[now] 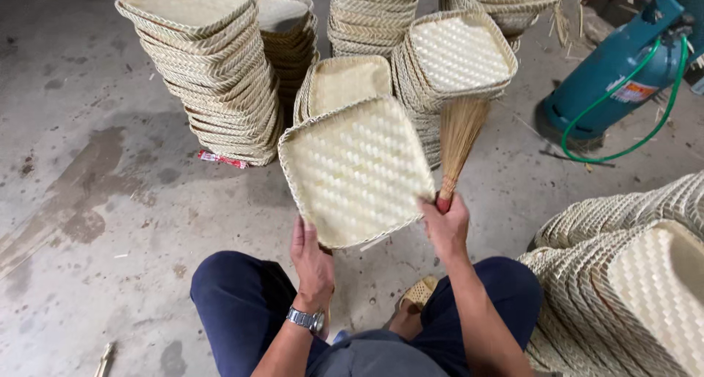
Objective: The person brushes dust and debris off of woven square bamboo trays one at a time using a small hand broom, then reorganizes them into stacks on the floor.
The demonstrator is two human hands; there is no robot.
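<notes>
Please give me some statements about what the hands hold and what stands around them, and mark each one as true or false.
1. The left hand holds a square woven tray by its lower edge. True.
2. The right hand holds a hammer. False: it holds a small straw brush and touches the tray's edge.
3. Stacks of woven trays stand on the floor ahead. True.
4. The gas cylinder at upper right is red. False: it is blue-green, with a green hose.
5. A watch is on the left wrist. True.
</notes>
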